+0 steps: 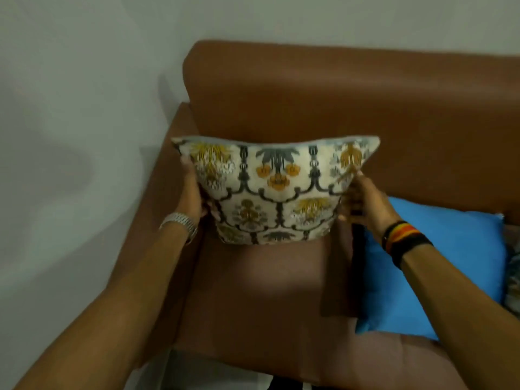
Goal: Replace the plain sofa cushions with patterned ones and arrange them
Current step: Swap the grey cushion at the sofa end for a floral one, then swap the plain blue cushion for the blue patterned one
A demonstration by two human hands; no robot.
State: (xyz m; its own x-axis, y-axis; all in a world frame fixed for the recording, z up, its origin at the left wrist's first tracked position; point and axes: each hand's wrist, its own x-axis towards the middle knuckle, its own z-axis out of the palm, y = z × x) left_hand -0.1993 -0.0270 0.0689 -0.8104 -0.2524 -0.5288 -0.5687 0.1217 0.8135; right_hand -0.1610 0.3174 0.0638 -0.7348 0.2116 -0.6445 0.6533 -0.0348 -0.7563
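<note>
A cream cushion with a grey and orange floral pattern (275, 190) stands upright at the left end of the brown sofa (337, 102), its back near the backrest. My left hand (194, 192) grips its left edge and my right hand (363, 201) grips its right edge. A plain blue cushion (450, 263) lies flat on the seat to the right, partly under my right forearm.
The sofa's left armrest (166, 192) runs beside my left hand, with a pale wall (70, 136) behind and to the left. A sliver of another patterned cushion (513, 266) shows at the right edge. Bare seat (267, 291) lies in front of the cushion.
</note>
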